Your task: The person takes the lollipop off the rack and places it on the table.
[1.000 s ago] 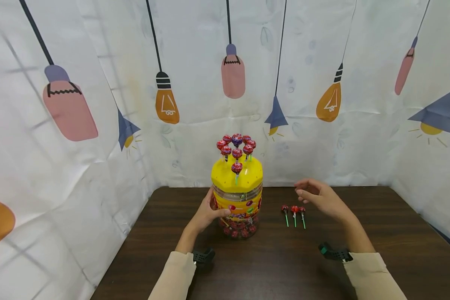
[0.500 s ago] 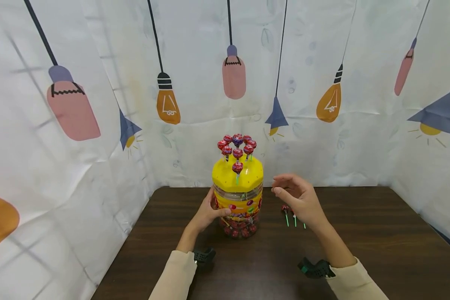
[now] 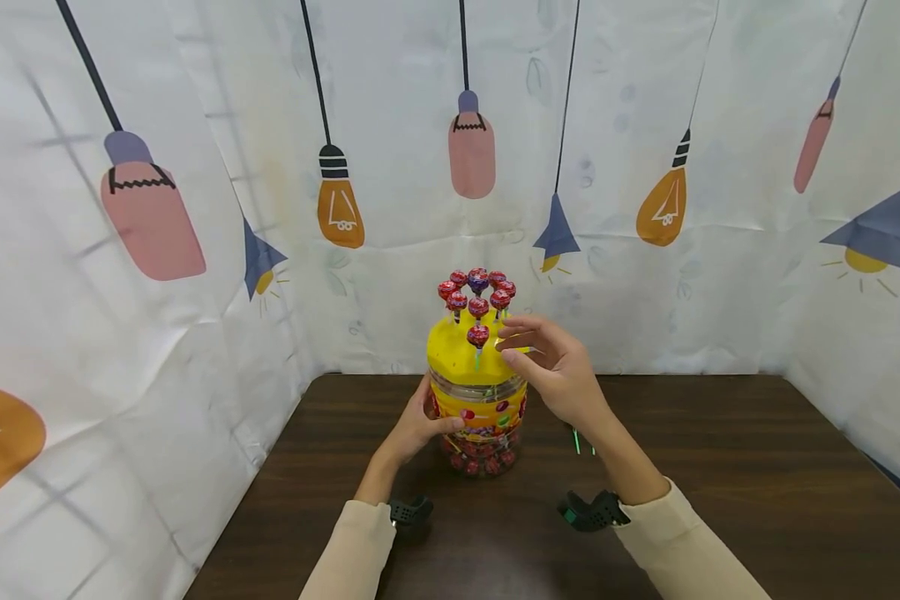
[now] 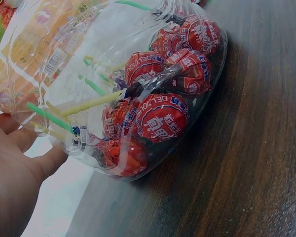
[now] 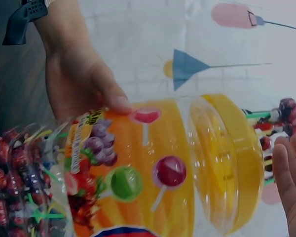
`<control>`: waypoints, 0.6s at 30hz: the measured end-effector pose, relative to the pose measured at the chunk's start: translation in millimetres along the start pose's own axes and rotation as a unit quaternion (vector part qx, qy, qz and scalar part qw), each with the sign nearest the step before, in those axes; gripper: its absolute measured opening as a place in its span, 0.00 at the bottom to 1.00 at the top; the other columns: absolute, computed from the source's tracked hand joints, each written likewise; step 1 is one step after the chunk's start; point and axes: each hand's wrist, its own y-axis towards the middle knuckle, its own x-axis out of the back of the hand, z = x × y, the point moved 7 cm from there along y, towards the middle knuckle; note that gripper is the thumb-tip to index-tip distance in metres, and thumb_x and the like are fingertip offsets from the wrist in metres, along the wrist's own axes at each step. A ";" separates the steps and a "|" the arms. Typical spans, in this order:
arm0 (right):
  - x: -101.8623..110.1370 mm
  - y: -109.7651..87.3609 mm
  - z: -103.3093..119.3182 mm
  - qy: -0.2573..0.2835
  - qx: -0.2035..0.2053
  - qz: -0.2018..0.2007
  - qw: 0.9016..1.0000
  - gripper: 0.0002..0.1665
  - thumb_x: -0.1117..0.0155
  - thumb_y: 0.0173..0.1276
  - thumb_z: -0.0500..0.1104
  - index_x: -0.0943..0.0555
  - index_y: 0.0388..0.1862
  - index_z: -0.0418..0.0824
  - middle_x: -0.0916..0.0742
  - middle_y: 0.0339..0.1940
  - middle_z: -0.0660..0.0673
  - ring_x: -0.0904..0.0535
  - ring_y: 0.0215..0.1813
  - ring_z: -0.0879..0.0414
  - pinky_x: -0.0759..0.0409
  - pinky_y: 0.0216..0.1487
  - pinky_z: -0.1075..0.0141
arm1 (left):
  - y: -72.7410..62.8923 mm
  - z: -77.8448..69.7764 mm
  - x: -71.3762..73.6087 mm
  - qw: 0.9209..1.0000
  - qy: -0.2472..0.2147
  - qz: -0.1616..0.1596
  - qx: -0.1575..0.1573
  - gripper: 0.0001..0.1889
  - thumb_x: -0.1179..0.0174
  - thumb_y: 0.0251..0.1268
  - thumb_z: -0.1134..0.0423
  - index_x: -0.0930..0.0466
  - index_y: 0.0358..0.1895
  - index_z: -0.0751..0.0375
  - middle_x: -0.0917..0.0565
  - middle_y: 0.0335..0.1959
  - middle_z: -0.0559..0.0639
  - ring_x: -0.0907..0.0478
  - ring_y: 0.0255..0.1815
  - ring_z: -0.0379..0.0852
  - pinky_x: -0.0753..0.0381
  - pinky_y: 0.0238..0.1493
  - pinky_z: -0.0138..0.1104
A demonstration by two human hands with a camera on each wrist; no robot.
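A clear candy jar (image 3: 474,410) with an orange printed label stands upright on the table, red-wrapped lollipops (image 4: 163,116) inside its base. My left hand (image 3: 412,427) holds its left side, thumb across the front of the label. Several lollipops (image 3: 477,336) stick up from its yellow lid (image 3: 450,357), one with a purple wrapper. My right hand (image 3: 558,379) is at the lid's right edge, fingers loosely bent near the lollipops. In the right wrist view, the fingertips (image 5: 282,155) show beside the upright sticks, with nothing visible held.
Behind my right wrist, green stick ends (image 3: 577,442) of loose lollipops show on the dark wooden table (image 3: 720,467); their heads are hidden. A white curtain (image 3: 420,275) printed with lamps hangs along the back and sides.
My right hand has moved left from above the loose lollipops to the lid's right side, and its forearm now covers their heads. The left hand and jar have stayed put.
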 end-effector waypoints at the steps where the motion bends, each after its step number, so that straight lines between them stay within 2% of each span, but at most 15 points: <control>1: -2.0 2.8 0.7 -0.002 0.000 0.004 1.000 0.23 0.35 0.72 0.34 0.23 0.65 0.35 0.15 0.56 0.37 0.15 0.56 0.49 0.14 0.55 0.66 | 0.0 -0.2 -0.3 1.000 0.001 -0.001 0.002 0.46 0.30 0.66 0.56 0.50 0.81 0.39 0.30 0.72 0.54 0.25 0.68 0.48 0.22 0.70 0.43; 6: -10.6 11.8 -0.2 -0.018 -0.011 0.026 0.999 0.23 0.33 0.72 0.36 0.22 0.65 0.39 0.15 0.58 0.39 0.15 0.58 0.46 0.14 0.56 0.65 | -0.2 -0.3 -0.6 1.000 0.006 -0.003 0.005 0.46 0.29 0.66 0.54 0.50 0.80 0.38 0.30 0.72 0.54 0.25 0.68 0.50 0.23 0.71 0.44; 13: -17.1 15.6 -3.6 -0.043 -0.024 0.040 0.998 0.22 0.33 0.73 0.39 0.21 0.65 0.45 0.14 0.57 0.42 0.14 0.56 0.50 0.14 0.55 0.63 | -0.5 -0.4 -0.7 1.000 0.005 -0.003 0.004 0.46 0.29 0.66 0.54 0.50 0.81 0.39 0.31 0.73 0.54 0.25 0.68 0.49 0.23 0.70 0.45; 18: -20.7 17.1 -2.0 -0.049 -0.015 0.042 0.998 0.22 0.34 0.73 0.38 0.21 0.64 0.44 0.12 0.54 0.41 0.14 0.53 0.51 0.13 0.52 0.63 | -0.6 -0.6 -0.2 1.000 0.000 -0.002 0.005 0.46 0.29 0.66 0.54 0.50 0.80 0.38 0.31 0.72 0.54 0.25 0.68 0.49 0.23 0.70 0.43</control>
